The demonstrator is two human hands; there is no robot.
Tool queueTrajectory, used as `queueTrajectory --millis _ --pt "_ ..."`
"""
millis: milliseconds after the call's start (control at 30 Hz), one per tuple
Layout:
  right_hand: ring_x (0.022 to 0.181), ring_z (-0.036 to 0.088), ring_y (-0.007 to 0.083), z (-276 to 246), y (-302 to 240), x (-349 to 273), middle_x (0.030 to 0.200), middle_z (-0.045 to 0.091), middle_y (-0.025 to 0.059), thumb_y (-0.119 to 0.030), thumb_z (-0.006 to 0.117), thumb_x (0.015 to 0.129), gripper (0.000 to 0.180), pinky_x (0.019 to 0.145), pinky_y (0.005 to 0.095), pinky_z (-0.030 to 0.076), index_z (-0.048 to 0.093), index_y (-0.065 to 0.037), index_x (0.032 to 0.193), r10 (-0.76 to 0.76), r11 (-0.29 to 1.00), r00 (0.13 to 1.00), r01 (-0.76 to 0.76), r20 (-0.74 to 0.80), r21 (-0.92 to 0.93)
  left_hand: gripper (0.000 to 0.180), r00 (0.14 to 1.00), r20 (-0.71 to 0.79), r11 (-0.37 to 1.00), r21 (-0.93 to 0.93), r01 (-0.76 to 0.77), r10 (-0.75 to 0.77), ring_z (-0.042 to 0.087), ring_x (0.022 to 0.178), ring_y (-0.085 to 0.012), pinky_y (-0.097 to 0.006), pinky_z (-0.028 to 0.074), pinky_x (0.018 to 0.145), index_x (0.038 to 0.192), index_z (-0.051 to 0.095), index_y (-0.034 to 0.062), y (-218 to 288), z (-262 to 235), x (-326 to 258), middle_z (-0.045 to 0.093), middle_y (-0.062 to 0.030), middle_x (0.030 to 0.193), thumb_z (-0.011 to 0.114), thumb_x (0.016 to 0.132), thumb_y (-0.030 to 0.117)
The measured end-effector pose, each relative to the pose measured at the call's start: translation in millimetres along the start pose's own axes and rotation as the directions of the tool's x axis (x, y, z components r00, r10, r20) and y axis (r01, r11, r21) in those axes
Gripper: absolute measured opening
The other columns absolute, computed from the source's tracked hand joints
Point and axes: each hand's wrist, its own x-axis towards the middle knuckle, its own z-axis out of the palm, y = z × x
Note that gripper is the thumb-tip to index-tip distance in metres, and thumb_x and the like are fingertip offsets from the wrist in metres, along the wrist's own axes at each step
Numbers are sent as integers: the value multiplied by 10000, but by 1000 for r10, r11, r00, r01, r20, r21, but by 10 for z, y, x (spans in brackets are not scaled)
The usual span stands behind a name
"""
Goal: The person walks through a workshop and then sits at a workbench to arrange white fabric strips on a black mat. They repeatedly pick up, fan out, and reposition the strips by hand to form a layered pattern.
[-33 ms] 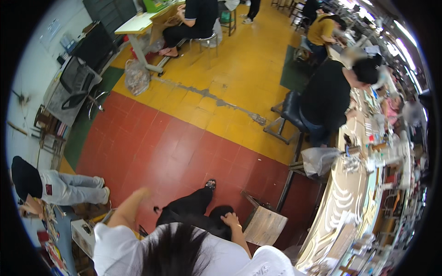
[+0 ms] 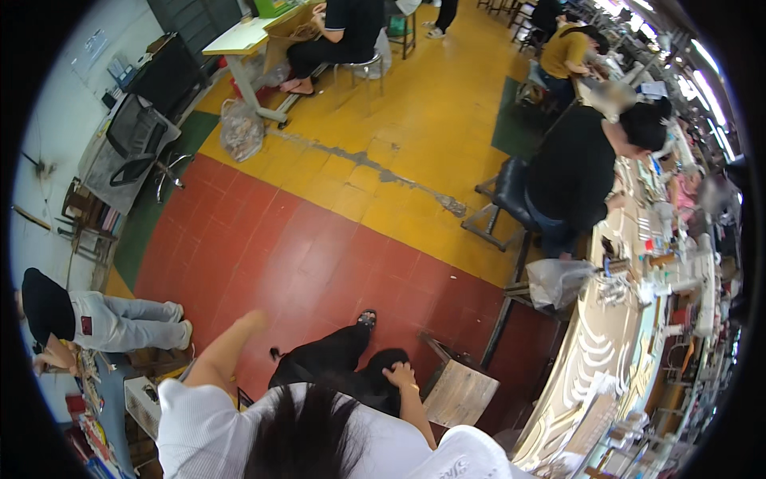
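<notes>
Left hand (image 2: 254, 321) (its outline blurred) has moved forward over red floor (image 2: 263, 247).

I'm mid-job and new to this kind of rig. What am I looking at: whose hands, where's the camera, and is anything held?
There is no machine here, just a bare-handed person. The view comes from a wide fisheye camera worn on the head, looking down, so straight edges bend.

The right hand rests on a dark-trousered leg and appears to hold nothing. The left arm is bare, but I cannot make out its hand.

A wooden-topped stool stands by the right arm. The long bench at right carries white curved shapes and clutter.
</notes>
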Motion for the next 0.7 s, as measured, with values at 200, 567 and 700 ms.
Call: queueTrajectory --millis 200,567,700 --pt "1286 484 443 -1084 -548 859 1381 495 187 -582 763 771 732 1020 515 483 593 -134 1324 19 999 965 -11 -260 30 426 906 -410 892 -364 -267 103 626 1149 -365 -458 488 984 1272 623 72 2252 -2302 224 676 -200 1199 616 954 356" --pt "1051 679 390 -2227 -995 1253 1126 689 211 -473 646 887 464 896 502 551 704 -88 1140 -289 883 954 235 -77 -407 405 992 -72 989 -119 91 -100 608 1195 -404 -519 513 976 1258 633 145 1976 -1976 447 632 -196 1291 592 894 319" --pt "1189 614 377 -2515 -1202 1787 1265 634 190 -555 669 852 599 963 498 519 684 -72 1207 -278 910 959 247 -47 -332 524 983 108 980 -119 161 -149 570 1254 -393 -506 455 1048 1270 659 69 1225 -1288 640 613 -205 1340 633 910 449"
